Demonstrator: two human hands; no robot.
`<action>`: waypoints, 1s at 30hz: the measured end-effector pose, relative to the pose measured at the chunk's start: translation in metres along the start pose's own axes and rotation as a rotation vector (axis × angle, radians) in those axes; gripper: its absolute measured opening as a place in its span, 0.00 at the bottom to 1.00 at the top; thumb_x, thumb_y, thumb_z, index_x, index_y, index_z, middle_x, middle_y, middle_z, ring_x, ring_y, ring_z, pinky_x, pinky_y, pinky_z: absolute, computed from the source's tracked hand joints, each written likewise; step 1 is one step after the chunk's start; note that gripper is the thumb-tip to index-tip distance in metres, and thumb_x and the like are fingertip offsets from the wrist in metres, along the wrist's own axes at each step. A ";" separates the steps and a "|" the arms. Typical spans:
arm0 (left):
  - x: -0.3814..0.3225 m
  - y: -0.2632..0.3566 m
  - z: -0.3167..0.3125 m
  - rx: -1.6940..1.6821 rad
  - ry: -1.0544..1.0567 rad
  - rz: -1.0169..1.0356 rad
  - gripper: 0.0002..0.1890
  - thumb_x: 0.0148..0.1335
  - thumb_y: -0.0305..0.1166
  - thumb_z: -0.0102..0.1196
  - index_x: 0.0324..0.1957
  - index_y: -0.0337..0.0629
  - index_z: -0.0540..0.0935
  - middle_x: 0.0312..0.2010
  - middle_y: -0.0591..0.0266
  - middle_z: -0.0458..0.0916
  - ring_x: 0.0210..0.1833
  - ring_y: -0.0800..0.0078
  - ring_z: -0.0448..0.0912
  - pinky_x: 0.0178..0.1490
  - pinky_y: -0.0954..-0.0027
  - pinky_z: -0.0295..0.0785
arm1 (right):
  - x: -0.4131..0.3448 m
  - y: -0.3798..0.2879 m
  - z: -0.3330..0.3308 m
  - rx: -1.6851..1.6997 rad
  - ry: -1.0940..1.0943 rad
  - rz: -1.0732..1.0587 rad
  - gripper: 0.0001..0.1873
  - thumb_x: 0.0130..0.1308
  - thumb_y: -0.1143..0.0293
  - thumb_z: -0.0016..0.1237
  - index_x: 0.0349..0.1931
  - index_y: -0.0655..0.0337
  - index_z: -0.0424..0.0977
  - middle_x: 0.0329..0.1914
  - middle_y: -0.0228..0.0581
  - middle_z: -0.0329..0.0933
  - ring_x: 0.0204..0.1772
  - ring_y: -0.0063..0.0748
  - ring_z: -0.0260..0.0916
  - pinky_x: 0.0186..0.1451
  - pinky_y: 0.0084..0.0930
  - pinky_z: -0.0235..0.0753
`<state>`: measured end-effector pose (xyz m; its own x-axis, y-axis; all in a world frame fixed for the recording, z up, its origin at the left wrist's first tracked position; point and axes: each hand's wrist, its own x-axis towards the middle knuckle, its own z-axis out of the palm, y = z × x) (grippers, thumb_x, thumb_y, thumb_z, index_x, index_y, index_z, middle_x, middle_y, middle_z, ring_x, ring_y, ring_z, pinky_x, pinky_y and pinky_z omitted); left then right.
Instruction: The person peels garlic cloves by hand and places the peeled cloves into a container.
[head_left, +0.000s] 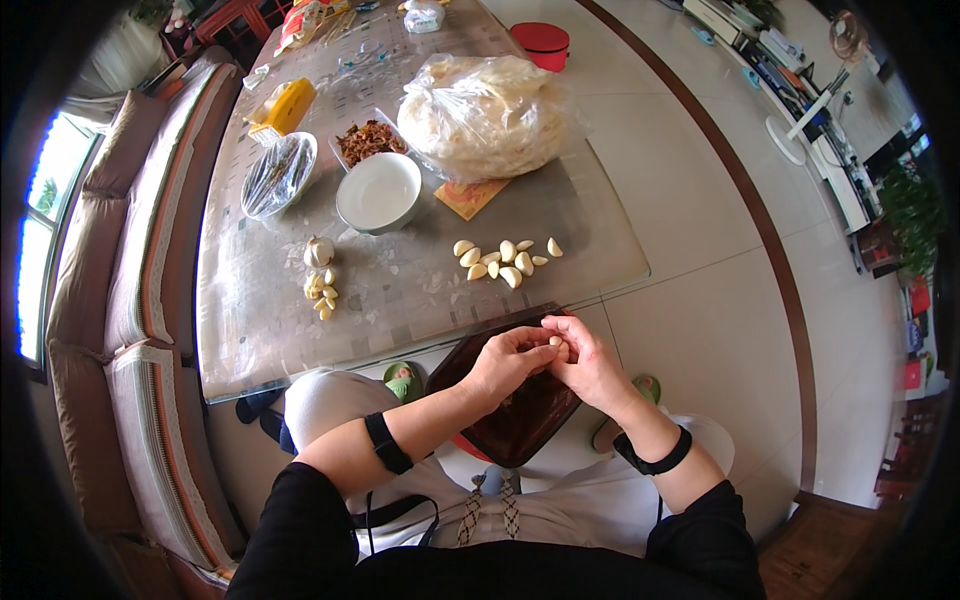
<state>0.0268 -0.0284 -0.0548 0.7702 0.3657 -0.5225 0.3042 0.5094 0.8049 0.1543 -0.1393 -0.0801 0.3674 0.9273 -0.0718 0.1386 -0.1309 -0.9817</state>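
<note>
My left hand (514, 360) and my right hand (583, 360) meet above a dark, red-brown bin (517, 420) between my knees. A pale garlic clove (556, 342) shows between their fingertips; both hands seem to hold it. On the table before me lies a loose group of garlic cloves (510, 276). Further left are a garlic bulb (319, 252) and a small cluster of cloves (328, 292). Behind them stands a white bowl (379, 193), which looks empty inside.
The glass-topped table (405, 300) also bears a film-covered bowl (280, 176), a tray of dark dried food (369, 141), a large plastic bag of pale food (487, 116), an orange card (471, 196) and a yellow box (287, 107). A sofa (142, 247) runs along the left.
</note>
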 end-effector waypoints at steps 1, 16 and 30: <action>-0.002 0.002 0.001 -0.040 -0.010 -0.012 0.15 0.63 0.30 0.55 0.49 0.34 0.75 0.42 0.61 0.80 0.45 0.76 0.78 0.52 0.76 0.72 | 0.000 0.000 0.000 -0.006 0.010 -0.021 0.21 0.57 0.81 0.50 0.53 0.66 0.67 0.43 0.40 0.75 0.41 0.25 0.74 0.47 0.21 0.75; -0.002 0.003 0.000 -0.313 -0.055 -0.084 0.10 0.65 0.32 0.52 0.47 0.42 0.76 0.42 0.67 0.79 0.45 0.81 0.76 0.50 0.77 0.69 | 0.003 -0.011 -0.002 -0.218 0.119 -0.191 0.19 0.54 0.75 0.58 0.47 0.65 0.71 0.46 0.46 0.76 0.49 0.38 0.77 0.49 0.26 0.76; -0.001 -0.002 -0.002 -0.271 -0.023 0.007 0.11 0.67 0.31 0.49 0.49 0.38 0.76 0.39 0.68 0.78 0.41 0.81 0.75 0.49 0.78 0.71 | 0.001 -0.026 -0.004 -0.159 0.168 -0.129 0.15 0.54 0.78 0.57 0.44 0.64 0.75 0.43 0.41 0.76 0.41 0.32 0.77 0.44 0.25 0.79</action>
<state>0.0240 -0.0287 -0.0566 0.7851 0.3538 -0.5083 0.1400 0.6982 0.7021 0.1550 -0.1363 -0.0536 0.4832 0.8702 0.0958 0.3322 -0.0810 -0.9397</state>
